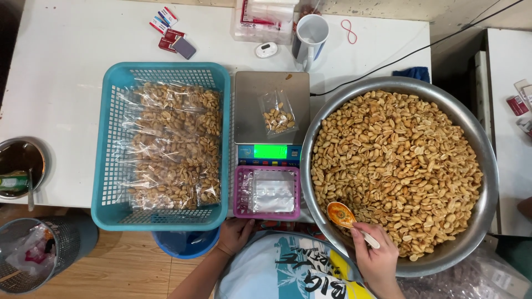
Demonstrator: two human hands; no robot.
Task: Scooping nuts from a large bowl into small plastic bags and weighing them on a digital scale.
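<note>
**Peanuts scooped, bag waits on the scale**

Peanuts (396,166) fill the big steel bowl (487,166) at the counter's (61,88) right, close enough that I see the right hand (377,257) reach them easily, fingers clamped on an orange spoon (342,215) dipped at the near rim. The left hand (235,233) rests at the edge of the small pink basket (240,213) of empty clear bags, fingers loosely apart, gripping nothing. A part-filled bag (278,115) lies on the scale (271,99) between bowl and blue basket (111,144), where filled packets (174,144) pile within arm's reach.
</note>
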